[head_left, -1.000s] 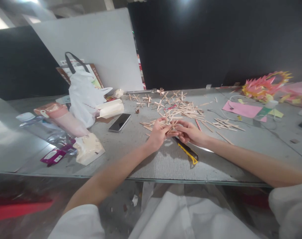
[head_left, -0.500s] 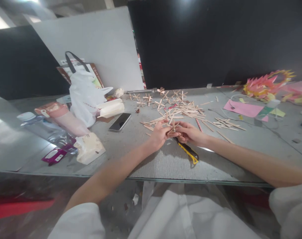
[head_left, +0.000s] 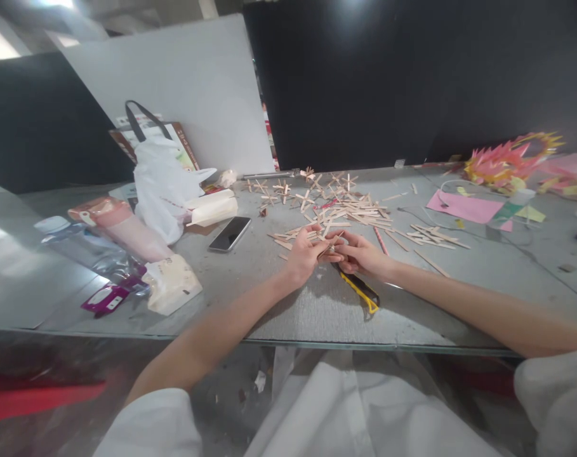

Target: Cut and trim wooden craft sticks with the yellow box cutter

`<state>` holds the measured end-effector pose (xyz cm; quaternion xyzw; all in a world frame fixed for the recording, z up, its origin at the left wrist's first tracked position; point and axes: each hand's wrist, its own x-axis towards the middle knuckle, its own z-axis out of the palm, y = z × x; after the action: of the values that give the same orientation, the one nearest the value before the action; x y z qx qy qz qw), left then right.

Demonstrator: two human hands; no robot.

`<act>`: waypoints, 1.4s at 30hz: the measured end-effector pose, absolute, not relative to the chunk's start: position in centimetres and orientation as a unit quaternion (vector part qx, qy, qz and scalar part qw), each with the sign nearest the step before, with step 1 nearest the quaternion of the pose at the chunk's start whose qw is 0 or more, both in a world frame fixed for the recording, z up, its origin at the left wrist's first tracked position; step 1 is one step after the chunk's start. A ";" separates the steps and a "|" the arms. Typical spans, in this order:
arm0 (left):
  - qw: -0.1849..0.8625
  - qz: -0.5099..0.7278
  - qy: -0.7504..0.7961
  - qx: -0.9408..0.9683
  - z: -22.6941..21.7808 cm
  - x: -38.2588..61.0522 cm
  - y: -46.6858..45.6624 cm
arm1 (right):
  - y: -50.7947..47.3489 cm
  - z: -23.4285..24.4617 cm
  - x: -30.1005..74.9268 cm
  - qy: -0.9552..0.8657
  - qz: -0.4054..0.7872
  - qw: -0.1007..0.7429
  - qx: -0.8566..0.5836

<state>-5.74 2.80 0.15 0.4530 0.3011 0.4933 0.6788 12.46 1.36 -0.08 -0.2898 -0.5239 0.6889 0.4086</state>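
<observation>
My left hand (head_left: 306,256) and my right hand (head_left: 360,254) meet above the grey table, fingers closed around a small piece of crossed wooden sticks (head_left: 334,240). Fingers cover much of this piece, so its full shape is hidden. Just below my right hand lies a yellow and black utility knife (head_left: 359,291). Beyond both hands spreads a pile of loose flat wooden sticks (head_left: 364,209). Several star-like pieces of crossed sticks (head_left: 283,190) stand behind that pile. A red and white striped stick (head_left: 380,241) rests close to my right hand.
To the left are a phone (head_left: 230,233), a white bag (head_left: 157,184), a clear bottle (head_left: 81,251), a pink bottle (head_left: 126,228) and a crumpled paper bag (head_left: 172,285). Pink paper (head_left: 464,208) and a spiky paper craft (head_left: 507,164) lie at right. Dark panels (head_left: 412,82) stand behind.
The crossed-stick piece has turned slightly between my fingers, its sticks pointing differently. Both hands stay in nearly the same place; the table's things have not moved.
</observation>
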 end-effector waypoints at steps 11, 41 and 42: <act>0.557 0.477 0.234 0.638 0.9 -6.3 2.3 | 1.2 -0.2 12.7 -0.654 0.525 0.446 -0.312; 0.254 0.510 0.134 0.811 0.0 -7.2 2.4 | 1.1 -1.5 14.2 -0.795 0.317 0.465 -0.227; 0.243 0.513 0.146 0.810 0.0 -7.2 2.4 | 1.1 -1.4 14.2 -0.801 0.288 0.471 -0.230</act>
<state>-7.24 2.42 0.01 0.8102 0.1456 0.5131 0.2431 14.24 1.14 -1.43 -0.2301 -0.8013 0.2877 0.4714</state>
